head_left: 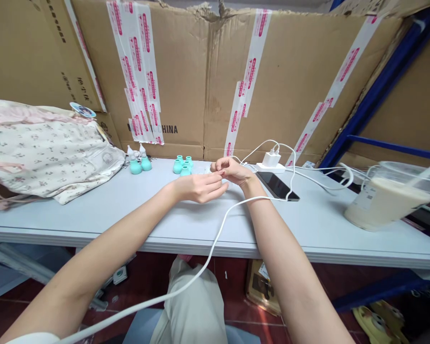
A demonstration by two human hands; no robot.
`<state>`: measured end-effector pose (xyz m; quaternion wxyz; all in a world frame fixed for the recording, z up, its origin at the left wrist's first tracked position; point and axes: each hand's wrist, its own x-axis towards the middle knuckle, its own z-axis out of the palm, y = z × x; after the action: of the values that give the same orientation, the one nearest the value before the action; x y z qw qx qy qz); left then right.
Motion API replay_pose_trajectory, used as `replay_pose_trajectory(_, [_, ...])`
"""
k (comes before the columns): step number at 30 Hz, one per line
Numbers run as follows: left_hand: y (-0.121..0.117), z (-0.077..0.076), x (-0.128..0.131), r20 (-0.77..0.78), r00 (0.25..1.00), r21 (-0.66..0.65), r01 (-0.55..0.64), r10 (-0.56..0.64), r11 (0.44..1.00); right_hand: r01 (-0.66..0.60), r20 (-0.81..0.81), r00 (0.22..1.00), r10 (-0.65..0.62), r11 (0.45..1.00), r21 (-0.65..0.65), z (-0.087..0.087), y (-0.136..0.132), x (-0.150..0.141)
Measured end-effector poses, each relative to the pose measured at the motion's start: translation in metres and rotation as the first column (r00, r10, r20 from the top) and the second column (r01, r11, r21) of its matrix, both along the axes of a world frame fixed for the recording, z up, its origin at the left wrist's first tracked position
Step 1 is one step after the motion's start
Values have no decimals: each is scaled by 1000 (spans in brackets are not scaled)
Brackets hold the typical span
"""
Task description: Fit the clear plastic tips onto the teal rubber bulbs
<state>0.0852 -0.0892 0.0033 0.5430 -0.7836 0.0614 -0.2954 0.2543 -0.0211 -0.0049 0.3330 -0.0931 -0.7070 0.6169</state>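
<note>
My left hand (203,187) and my right hand (232,170) meet just above the grey table (200,224). Their fingertips are pinched together at one spot; whatever they hold is too small and hidden to make out. Just left of the fingers stand several small teal rubber bulbs (177,166) with open necks, one partly behind my left hand. Farther left, two teal bulbs (135,166) carry clear pointed tips. Something clear, perhaps plastic, lies behind my fingers.
A white cable (218,234) hangs across my right forearm. Right of my hands lie a phone (277,185) and a power strip with a charger (271,158). A milky drink cup (387,196) stands right, a floral bag (46,148) left. Cardboard (186,86) walls the back.
</note>
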Motion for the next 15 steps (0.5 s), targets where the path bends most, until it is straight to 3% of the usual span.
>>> replay_pose_trajectory(7, [-14, 4, 3, -19, 1000, 32, -22, 23, 999, -142, -36, 988, 148, 982, 128, 9, -7, 0])
replay_pose_trajectory(15, [-22, 6, 6, -41, 999, 45, 18, -16, 999, -225, 26, 974, 225, 949, 220, 19, -14, 2])
